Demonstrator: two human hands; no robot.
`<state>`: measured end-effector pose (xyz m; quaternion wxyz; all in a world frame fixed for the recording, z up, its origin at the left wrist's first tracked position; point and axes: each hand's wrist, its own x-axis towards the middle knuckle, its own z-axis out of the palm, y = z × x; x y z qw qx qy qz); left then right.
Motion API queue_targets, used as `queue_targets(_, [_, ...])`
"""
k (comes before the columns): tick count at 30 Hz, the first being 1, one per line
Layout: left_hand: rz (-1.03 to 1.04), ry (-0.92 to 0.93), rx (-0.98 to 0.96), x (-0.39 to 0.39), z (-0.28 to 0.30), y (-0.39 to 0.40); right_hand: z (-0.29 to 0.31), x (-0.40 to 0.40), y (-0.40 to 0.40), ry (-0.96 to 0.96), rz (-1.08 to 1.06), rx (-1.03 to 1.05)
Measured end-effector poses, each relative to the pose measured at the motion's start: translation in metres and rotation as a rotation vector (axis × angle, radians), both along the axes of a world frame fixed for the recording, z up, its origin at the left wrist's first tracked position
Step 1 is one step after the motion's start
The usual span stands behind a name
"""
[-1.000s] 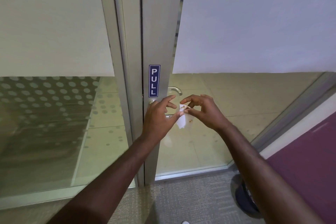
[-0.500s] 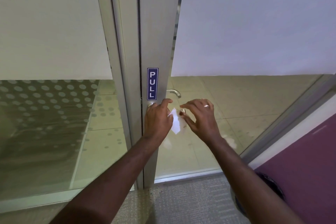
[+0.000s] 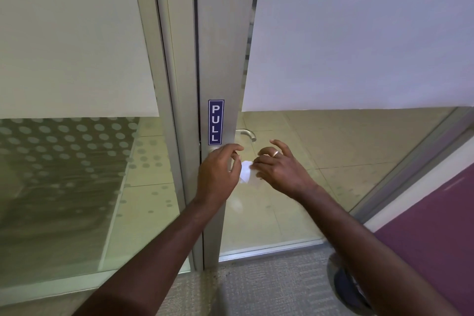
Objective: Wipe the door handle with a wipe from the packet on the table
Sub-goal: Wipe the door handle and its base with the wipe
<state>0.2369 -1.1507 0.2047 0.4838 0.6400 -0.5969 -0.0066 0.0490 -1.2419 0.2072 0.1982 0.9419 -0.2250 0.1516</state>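
A small white wipe (image 3: 245, 171) sits between my two hands in front of the glass door's metal frame (image 3: 220, 59), just below the blue PULL sticker (image 3: 216, 122). My left hand (image 3: 218, 174) curls its fingers against the wipe's left edge. My right hand (image 3: 280, 170), with a ring on one finger, lies palm down and its fingertips pinch the wipe's right edge. A curved silver door handle (image 3: 246, 133) shows through the glass just above my hands. The handle on my side is hidden behind my hands and the wipe.
A fixed glass panel (image 3: 77, 187) with frosted dots stands to the left of the door frame. A purple wall panel (image 3: 436, 226) runs along the right. At its foot, a dark round object (image 3: 351, 287) rests on the grey carpet (image 3: 269, 287).
My right hand has turned palm down and spread its fingers. The wipe, which hung from my right fingertips, now sits between both hands. My left hand has closed in on it.
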Motion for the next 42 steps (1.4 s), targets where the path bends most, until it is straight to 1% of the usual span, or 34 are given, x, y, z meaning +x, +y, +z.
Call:
queue_targets(2, [-0.023,0.062,-0.062,0.005,-0.007,0.007,0.006,-0.001,-0.009,0.055,0.068,0.002])
queue_targets(5, [-0.024,0.071,-0.073,0.010,-0.018,0.016,0.009,-0.004,-0.019,0.113,0.124,0.000])
queue_targets(8, [-0.028,0.072,-0.047,0.015,-0.022,0.021,0.010,-0.010,-0.024,0.145,0.088,-0.002])
queue_targets(10, [-0.031,0.086,-0.040,0.017,-0.023,0.021,0.009,-0.010,-0.023,0.120,0.039,0.003])
queue_targets(12, [-0.029,0.100,-0.040,0.019,-0.022,0.021,0.003,-0.006,-0.015,0.056,-0.013,0.007])
queue_targets(14, [-0.032,0.111,-0.042,0.019,-0.023,0.021,-0.006,-0.002,-0.002,-0.052,-0.087,0.039])
queue_targets(19, [-0.048,0.113,-0.050,0.021,-0.026,0.018,-0.023,0.012,0.025,-0.356,-0.314,0.204])
queue_targets(22, [-0.050,0.109,-0.056,0.023,-0.026,0.016,-0.027,0.030,0.038,-0.571,-0.472,0.392])
queue_targets(27, [-0.035,0.106,-0.062,0.025,-0.026,0.014,-0.025,0.053,0.042,-1.004,-0.683,0.672])
queue_targets(30, [-0.036,0.103,-0.062,0.026,-0.025,0.014,-0.017,0.060,0.029,-1.231,-0.812,0.942])
queue_targets(32, [-0.039,0.105,-0.069,0.027,-0.023,0.014,-0.012,0.060,0.017,-1.402,-0.863,1.195])
queue_targets(33, [-0.042,0.104,-0.071,0.027,-0.022,0.014,-0.011,0.056,0.011,-1.482,-0.836,1.364])
queue_targets(35, [-0.048,0.101,-0.074,0.027,-0.021,0.015,-0.012,0.049,0.005,-1.663,-0.669,1.732])
queue_targets(36, [-0.051,0.101,-0.074,0.027,-0.021,0.015,-0.014,0.046,0.003,-1.727,-0.608,1.878])
queue_targets(37, [-0.051,0.104,-0.072,0.027,-0.021,0.016,-0.016,0.044,0.001,-1.764,-0.584,1.980])
queue_targets(39, [-0.047,0.114,-0.067,0.027,-0.021,0.018,-0.023,0.040,-0.002,-1.749,-0.555,2.098])
queue_targets(42, [-0.052,0.134,-0.065,0.029,-0.021,0.021,-0.033,0.036,-0.003,-1.681,-0.493,2.138])
